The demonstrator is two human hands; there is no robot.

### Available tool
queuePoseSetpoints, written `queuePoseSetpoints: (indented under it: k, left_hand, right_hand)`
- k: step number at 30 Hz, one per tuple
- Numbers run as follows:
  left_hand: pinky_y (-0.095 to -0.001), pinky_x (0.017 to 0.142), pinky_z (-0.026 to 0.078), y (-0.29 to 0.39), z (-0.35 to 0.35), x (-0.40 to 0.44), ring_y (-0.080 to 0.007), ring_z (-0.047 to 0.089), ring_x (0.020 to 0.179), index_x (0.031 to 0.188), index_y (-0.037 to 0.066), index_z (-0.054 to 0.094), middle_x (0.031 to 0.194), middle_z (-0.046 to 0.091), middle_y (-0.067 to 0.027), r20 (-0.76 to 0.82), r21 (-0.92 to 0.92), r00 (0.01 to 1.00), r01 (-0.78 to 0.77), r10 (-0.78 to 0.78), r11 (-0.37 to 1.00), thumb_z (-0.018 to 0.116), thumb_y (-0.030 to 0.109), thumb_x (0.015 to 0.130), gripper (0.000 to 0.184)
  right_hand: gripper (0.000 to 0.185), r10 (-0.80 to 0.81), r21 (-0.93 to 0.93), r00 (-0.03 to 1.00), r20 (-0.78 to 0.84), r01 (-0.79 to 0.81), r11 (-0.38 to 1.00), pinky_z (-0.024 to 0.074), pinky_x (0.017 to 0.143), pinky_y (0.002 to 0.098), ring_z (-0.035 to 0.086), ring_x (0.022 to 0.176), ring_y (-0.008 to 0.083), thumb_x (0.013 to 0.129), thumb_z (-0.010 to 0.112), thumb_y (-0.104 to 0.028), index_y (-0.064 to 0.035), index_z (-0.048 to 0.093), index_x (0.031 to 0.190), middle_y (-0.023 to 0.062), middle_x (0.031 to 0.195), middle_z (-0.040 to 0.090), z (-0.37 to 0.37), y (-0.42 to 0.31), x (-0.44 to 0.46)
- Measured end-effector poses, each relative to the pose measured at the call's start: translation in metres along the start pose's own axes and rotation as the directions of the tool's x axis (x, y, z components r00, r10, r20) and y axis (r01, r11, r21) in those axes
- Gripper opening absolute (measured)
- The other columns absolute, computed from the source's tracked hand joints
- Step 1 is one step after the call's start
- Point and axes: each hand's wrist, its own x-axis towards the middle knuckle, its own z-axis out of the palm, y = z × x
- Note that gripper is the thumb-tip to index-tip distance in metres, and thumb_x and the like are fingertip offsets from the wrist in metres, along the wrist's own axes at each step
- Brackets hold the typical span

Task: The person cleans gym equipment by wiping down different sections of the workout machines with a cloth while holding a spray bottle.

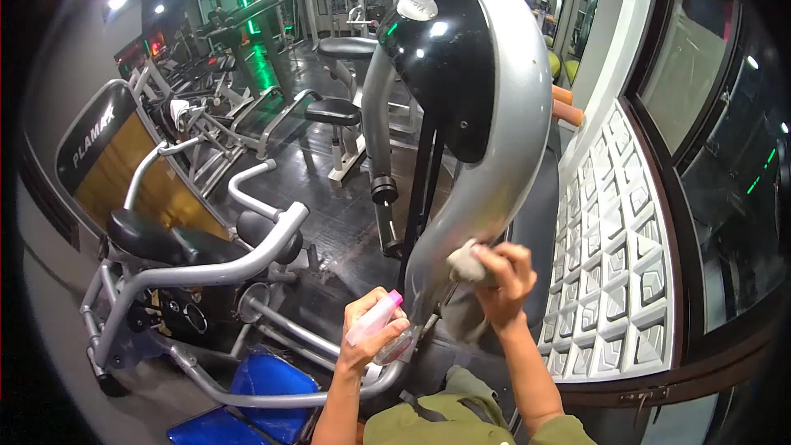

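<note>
My left hand (362, 331) is wrapped round a spray bottle (372, 320) with a pink top, held low in front of my body. A pale cloth (467, 264) is bunched in my right hand (504, 280). That cloth presses on the curved silver frame (515, 115) of a large gym machine, on its lower part. A black cover (453, 58) with an oval badge fills the inside of the curve near the top. What looks like a loose part of the cloth hangs below my right hand.
At left stands a gym machine with silver bars (222, 270), black pads and a panel (107, 132) marked PLAMAX. A blue pad (268, 383) lies low at front. A white patterned wall panel (614, 280) and dark-framed window (684, 66) border the right. More equipment stands behind.
</note>
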Motion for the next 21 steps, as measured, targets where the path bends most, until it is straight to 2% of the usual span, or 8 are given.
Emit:
queuePoseSetpoints:
  k: [3,4,8,11,13,17,19,21]
  left_hand:
    - [-0.0228,0.057,0.045,0.002,0.006,-0.004,-0.0109,0.057,0.06,0.081,-0.004,0.061,0.079,0.061,-0.0099,0.045,0.059,0.999,-0.006,0.003,0.998,0.071,0.015,0.079,0.022]
    - [-0.0219,0.063,0.043,-0.001,0.005,-0.006,-0.005,0.053,0.068,0.08,0.003,0.062,0.076,0.059,-0.0004,0.057,0.055,0.997,0.039,-0.042,0.998,0.074,0.015,0.08,0.017]
    - [-0.0215,0.059,0.042,-0.004,0.013,-0.01,-0.0052,0.054,0.063,0.081,0.002,0.063,0.073,0.057,-0.0001,0.035,0.042,0.998,0.045,-0.047,0.998,0.073,0.012,0.081,0.015]
    - [-0.0213,0.058,0.042,0.003,0.021,-0.014,-0.0059,0.054,0.061,0.082,0.001,0.063,0.072,0.057,-0.0005,0.026,-0.018,0.997,0.076,-0.076,0.997,0.072,0.011,0.082,0.013]
    - [-0.0213,0.057,0.042,0.001,0.022,-0.014,-0.0064,0.055,0.06,0.082,0.001,0.063,0.072,0.057,-0.0009,0.024,-0.004,0.998,0.058,-0.058,0.998,0.071,0.011,0.083,0.013]
    - [-0.0211,0.054,0.042,0.002,0.032,-0.017,-0.0065,0.055,0.06,0.082,0.0,0.063,0.073,0.061,-0.0021,-0.012,-0.023,0.999,0.042,-0.042,0.999,0.07,0.012,0.083,0.013]
    - [-0.0209,0.054,0.041,-0.002,0.032,-0.019,-0.0065,0.055,0.059,0.083,0.0,0.063,0.073,0.061,-0.0024,-0.024,0.007,0.999,0.049,-0.049,0.999,0.07,0.013,0.084,0.014]
    - [-0.0209,0.054,0.041,-0.005,0.034,-0.021,-0.0067,0.055,0.058,0.083,0.0,0.063,0.072,0.061,-0.0026,-0.035,0.027,0.998,0.044,-0.043,0.999,0.069,0.014,0.085,0.015]
  right_hand:
    - [0.052,0.077,0.059,0.997,0.027,-0.079,0.995,0.0535,0.059,0.0363,0.063,0.073,0.0249,0.06,0.079,-0.005,-0.0206,0.069,0.108,0.0055,0.093,0.057,0.0,0.0,-0.003]
    - [0.053,0.08,0.066,0.994,0.071,-0.085,0.994,0.0541,0.06,0.0375,0.064,0.074,0.0264,0.061,0.077,-0.003,-0.0229,0.068,0.109,0.0059,0.093,0.058,0.005,0.002,-0.022]
    - [0.047,0.139,0.169,0.961,0.239,-0.182,0.969,0.0551,0.065,0.0404,0.066,0.081,0.031,0.066,0.072,-0.002,-0.0194,0.062,0.109,0.0093,0.098,0.061,0.023,0.009,-0.089]
    - [0.039,0.149,0.185,0.987,0.068,-0.159,0.97,0.0548,0.067,0.0415,0.066,0.083,0.034,0.075,0.074,-0.008,-0.0141,0.057,0.11,0.0124,0.099,0.061,0.02,0.019,-0.068]
    - [0.032,0.164,0.217,0.981,-0.105,-0.138,0.966,0.0526,0.072,0.043,0.063,0.085,0.0362,0.089,0.07,-0.019,-0.0057,0.052,0.112,0.0165,0.099,0.06,0.013,0.017,-0.025]
    - [0.028,0.403,0.417,0.915,-0.003,-0.365,0.832,0.0479,0.082,0.0395,0.06,0.091,0.0319,0.089,0.066,-0.008,-0.0039,0.049,0.111,0.016,0.099,0.057,0.016,0.01,-0.028]
    - [0.027,0.545,0.303,0.837,0.051,-0.532,0.79,0.0476,0.082,0.0403,0.06,0.091,0.03,0.091,0.064,-0.01,-0.0034,0.048,0.112,0.0149,0.096,0.058,0.035,0.0,-0.077]
    - [0.027,0.655,0.515,0.704,0.274,-0.682,0.519,0.0476,0.081,0.0419,0.06,0.091,0.028,0.095,0.061,-0.015,-0.0022,0.046,0.114,0.0144,0.096,0.058,0.044,-0.004,-0.101]
